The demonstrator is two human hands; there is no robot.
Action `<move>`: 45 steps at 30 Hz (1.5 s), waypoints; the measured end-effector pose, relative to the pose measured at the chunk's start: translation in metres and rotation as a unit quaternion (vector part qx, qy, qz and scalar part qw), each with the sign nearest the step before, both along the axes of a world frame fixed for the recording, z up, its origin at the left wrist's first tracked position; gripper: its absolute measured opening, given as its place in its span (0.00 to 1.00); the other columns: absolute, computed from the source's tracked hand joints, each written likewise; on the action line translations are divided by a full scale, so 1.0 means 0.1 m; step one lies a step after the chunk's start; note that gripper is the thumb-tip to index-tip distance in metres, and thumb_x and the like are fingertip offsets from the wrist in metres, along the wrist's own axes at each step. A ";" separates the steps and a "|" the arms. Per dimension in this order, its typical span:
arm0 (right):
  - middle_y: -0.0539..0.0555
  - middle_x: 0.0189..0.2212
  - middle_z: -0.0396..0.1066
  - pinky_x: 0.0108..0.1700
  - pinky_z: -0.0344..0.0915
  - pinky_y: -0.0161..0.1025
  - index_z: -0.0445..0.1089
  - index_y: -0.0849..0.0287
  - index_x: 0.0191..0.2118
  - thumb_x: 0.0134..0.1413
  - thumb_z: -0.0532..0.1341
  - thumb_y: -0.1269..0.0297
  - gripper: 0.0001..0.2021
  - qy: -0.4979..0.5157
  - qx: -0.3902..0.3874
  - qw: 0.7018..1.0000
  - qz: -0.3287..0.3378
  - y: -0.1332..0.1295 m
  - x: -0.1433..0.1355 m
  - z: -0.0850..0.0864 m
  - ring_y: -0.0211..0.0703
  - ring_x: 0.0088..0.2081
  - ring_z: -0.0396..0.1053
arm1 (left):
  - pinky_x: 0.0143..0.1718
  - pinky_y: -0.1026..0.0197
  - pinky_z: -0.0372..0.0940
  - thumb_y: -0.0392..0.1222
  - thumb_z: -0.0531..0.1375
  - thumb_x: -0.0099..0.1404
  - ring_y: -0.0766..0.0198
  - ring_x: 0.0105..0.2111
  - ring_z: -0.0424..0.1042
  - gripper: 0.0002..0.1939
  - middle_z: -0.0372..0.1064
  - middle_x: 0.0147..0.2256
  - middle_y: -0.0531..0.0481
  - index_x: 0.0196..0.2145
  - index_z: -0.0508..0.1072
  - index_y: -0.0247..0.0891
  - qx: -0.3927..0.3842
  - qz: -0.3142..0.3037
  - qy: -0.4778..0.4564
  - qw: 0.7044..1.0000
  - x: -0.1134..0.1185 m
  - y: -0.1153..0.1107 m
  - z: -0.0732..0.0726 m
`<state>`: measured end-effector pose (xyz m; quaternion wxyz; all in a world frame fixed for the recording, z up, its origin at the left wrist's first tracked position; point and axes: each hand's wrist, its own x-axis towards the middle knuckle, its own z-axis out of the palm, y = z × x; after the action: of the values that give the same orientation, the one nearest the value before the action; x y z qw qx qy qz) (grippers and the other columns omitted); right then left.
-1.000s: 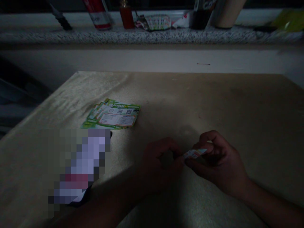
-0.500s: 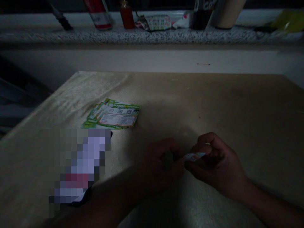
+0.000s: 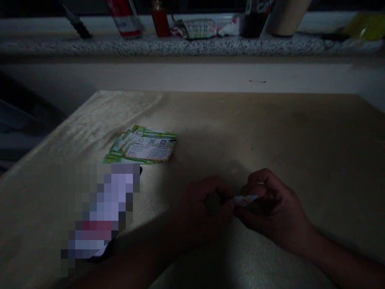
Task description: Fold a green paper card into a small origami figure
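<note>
A small folded piece of printed paper (image 3: 246, 200) is held between both hands over the table, right of centre. My left hand (image 3: 207, 204) pinches its left end between thumb and forefinger, the fingers curled into a ring. On the other side my right hand (image 3: 276, 212) grips the paper with curled fingers, its thumb below. Up and to the left lies a loose pile of green and white printed cards (image 3: 150, 146), touched by neither hand. The dim light hides the details of the paper's left end.
A pixelated, phone-like object (image 3: 111, 204) lies beside my left forearm. The pale table (image 3: 210, 112) ends at a wall. Above, a speckled ledge (image 3: 150, 48) holds a red can (image 3: 124, 20), a small red bottle (image 3: 161, 20), crumpled wrappers (image 3: 200, 29) and a dark bottle (image 3: 256, 20).
The fingers of my right hand have shifted very slightly left, and the paper's right end has tilted a little. My left hand looks almost unmoved.
</note>
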<state>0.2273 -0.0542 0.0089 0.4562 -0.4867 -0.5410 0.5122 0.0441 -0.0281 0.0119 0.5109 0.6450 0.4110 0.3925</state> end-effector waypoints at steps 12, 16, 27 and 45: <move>0.42 0.22 0.70 0.27 0.67 0.31 0.60 0.52 0.37 0.52 0.71 0.70 0.18 0.057 -0.014 0.998 -0.011 0.02 -0.02 -0.01 0.34 0.23 0.70 | 0.25 0.66 0.60 0.44 0.65 0.61 0.67 0.24 0.66 0.09 0.68 0.24 0.52 0.29 0.74 0.35 -0.122 -0.018 0.002 0.992 -0.01 0.04 -0.07; 0.45 0.26 0.78 0.27 0.71 0.33 0.58 0.51 0.42 0.53 0.71 0.70 0.20 0.098 -0.010 0.994 -0.040 0.04 -0.01 0.00 0.38 0.25 0.75 | 0.27 0.64 0.63 0.48 0.67 0.58 0.65 0.25 0.70 0.13 0.73 0.26 0.50 0.30 0.75 0.35 -0.191 0.011 -0.036 0.981 0.02 0.06 -0.07; 0.43 0.26 0.75 0.27 0.66 0.31 0.63 0.53 0.41 0.55 0.69 0.72 0.15 0.063 -0.003 0.998 0.004 0.05 0.04 -0.02 0.33 0.25 0.70 | 0.25 0.67 0.55 0.41 0.65 0.63 0.70 0.23 0.61 0.09 0.65 0.22 0.55 0.27 0.76 0.34 -0.120 -0.050 -0.050 0.990 -0.06 0.04 -0.08; 0.42 0.26 0.69 0.26 0.62 0.29 0.56 0.52 0.35 0.53 0.69 0.73 0.19 0.081 -0.039 0.996 0.024 0.08 0.04 -0.06 0.31 0.24 0.65 | 0.28 0.67 0.61 0.38 0.67 0.61 0.69 0.27 0.68 0.04 0.72 0.26 0.53 0.31 0.79 0.35 -0.115 0.020 -0.053 0.992 -0.02 0.05 -0.06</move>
<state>0.2314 -0.0464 0.0025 0.4670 -0.4479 -0.4931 0.5815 0.0417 -0.0231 0.0056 0.5951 0.5520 0.4387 0.3856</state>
